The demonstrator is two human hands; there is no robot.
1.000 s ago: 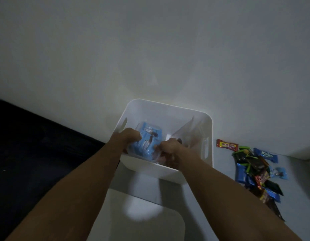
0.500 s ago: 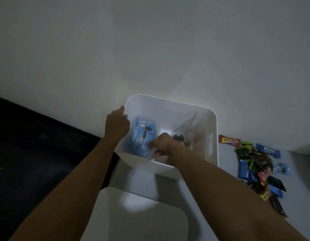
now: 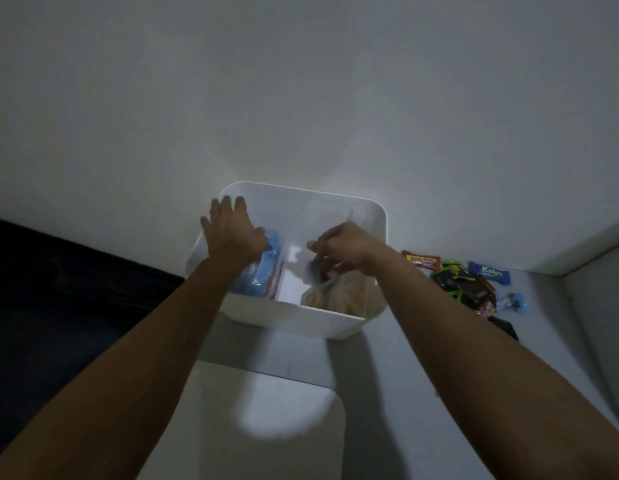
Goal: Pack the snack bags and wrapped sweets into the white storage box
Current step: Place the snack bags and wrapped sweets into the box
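The white storage box (image 3: 294, 322) stands against the wall. A blue snack bag (image 3: 264, 271) leans upright inside its left side. A clear bag of yellowish snacks (image 3: 339, 294) sits in the front right corner. My left hand (image 3: 232, 233) lies flat over the box's left rim and the top of the blue bag, fingers spread. My right hand (image 3: 339, 249) is inside the box, fingers pinched on the top of the clear bag. A pile of wrapped sweets (image 3: 464, 282) lies on the surface right of the box.
A white lid (image 3: 266, 417) lies flat in front of the box, close to me. A dark area (image 3: 58, 289) fills the left side. A low white ledge (image 3: 599, 271) borders the surface to the right of the sweets.
Both hands have let go of the blue bag. My left hand went up to the box's left rim and opened. My right hand shifted right onto the clear bag, which now sits lower at the front right.
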